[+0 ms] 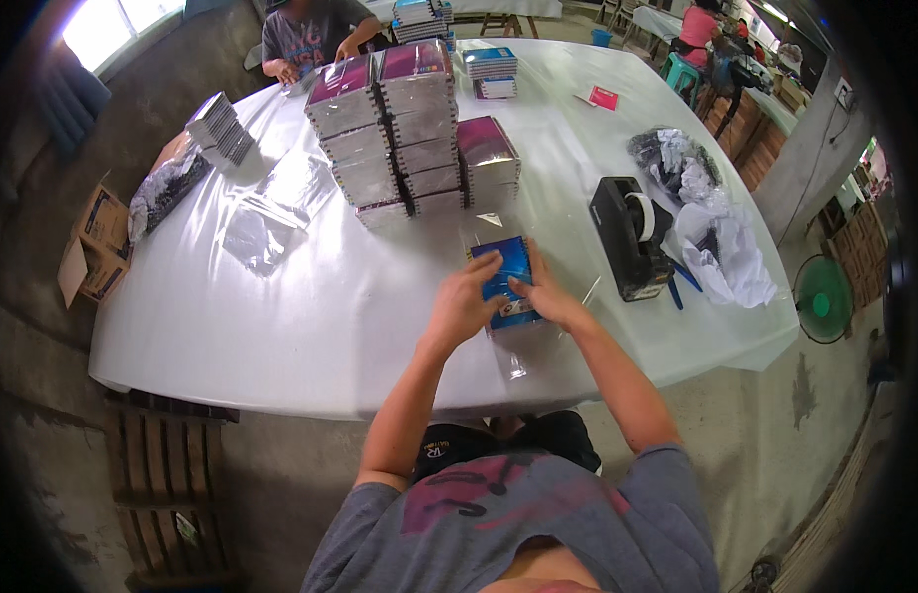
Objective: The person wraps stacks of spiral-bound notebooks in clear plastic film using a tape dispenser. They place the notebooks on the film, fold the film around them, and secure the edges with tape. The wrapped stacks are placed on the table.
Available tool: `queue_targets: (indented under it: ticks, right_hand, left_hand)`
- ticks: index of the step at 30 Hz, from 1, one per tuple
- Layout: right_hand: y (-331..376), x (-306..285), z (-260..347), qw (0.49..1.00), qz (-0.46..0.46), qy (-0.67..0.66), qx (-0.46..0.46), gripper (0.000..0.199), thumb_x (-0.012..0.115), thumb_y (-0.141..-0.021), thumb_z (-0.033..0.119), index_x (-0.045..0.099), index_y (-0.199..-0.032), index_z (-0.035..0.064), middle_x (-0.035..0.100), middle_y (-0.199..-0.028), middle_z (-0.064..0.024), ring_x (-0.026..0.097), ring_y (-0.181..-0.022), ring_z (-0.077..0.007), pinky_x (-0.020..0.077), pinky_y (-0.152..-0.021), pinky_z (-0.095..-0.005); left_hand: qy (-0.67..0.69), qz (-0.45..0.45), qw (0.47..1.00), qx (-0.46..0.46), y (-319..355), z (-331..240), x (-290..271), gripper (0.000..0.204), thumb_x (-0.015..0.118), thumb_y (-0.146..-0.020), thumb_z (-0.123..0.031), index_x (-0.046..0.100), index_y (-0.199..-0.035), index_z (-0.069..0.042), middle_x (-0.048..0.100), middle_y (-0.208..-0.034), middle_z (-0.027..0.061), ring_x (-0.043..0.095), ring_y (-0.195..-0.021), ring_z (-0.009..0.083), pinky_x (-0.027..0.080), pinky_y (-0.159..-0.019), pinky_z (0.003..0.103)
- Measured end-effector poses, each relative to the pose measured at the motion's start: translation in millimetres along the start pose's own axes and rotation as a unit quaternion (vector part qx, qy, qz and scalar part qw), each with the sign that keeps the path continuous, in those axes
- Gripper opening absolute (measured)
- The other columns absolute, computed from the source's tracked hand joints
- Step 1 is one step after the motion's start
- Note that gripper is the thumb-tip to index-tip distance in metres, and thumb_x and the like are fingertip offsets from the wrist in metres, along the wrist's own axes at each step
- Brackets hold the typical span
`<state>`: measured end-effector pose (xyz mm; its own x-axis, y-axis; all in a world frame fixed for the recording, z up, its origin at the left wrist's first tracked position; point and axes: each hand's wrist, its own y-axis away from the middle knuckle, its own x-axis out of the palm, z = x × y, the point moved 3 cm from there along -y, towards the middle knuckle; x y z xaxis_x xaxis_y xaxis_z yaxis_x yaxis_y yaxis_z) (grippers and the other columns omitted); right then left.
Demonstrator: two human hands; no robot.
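A blue spiral notebook [510, 265], seemingly the top of a small stack, lies on the white-covered table close to my body. Clear plastic film [518, 358] sticks out beyond its near and far ends. My left hand [465, 299] grips it from the left, fingers over the cover. On the opposite side my right hand [550, 289] holds the right edge, thumb across the top. The underside of the notebook is hidden. Just beyond stand tall wrapped stacks of purple-covered notebooks [417, 119] and a shorter purple stack [489, 158].
To the right are a black tape dispenser [617, 242], blue-handled scissors [684, 282] and crumpled plastic [721, 252]. Loose clear bags [266, 232] and a grey notebook stack [220, 130] lie left. Another person [316, 40] works at the far side. A cardboard box [98, 242] stands beyond the left edge.
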<state>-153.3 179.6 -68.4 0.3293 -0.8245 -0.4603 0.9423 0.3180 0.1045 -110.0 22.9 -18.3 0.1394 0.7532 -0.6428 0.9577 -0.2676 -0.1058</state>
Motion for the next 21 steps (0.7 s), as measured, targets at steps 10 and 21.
queue_targets:
  ticks: [10, 21]
  right_hand:
    - [48.4, -44.1, -11.5, 0.913, -0.281, 0.283, 0.083, 0.086, 0.06, -0.083, 0.038, 0.008, -0.145, 0.0082, 0.024, -0.146, -0.0174, 0.027, -0.134, -0.0332, 0.022, -0.102, -0.0609]
    - [68.6, -57.5, -36.8, 0.919, -0.195, -0.337, 0.067, 0.053, 0.067, -0.077, 0.003, 0.049, -0.126, 0.0007, 0.058, -0.076, -0.0035, 0.056, -0.068, -0.014, 0.0443, -0.062, -0.0256]
  left_hand:
    - [-0.174, 0.074, 0.979, -0.075, -5.7, -20.9, -1.0, 0.061, 0.071, -0.073, -0.029, 0.049, -0.127, -0.012, 0.043, -0.136, -0.0006, 0.043, -0.123, 0.0237, 0.039, -0.099, 0.042]
    - [-0.179, 0.088, 0.98, -0.011, -17.9, -27.4, 6.3, 0.085, 0.075, -0.068, -0.016, 0.031, -0.139, -0.028, 0.049, -0.122, 0.0049, 0.046, -0.114, 0.0317, 0.043, -0.092, 0.044]
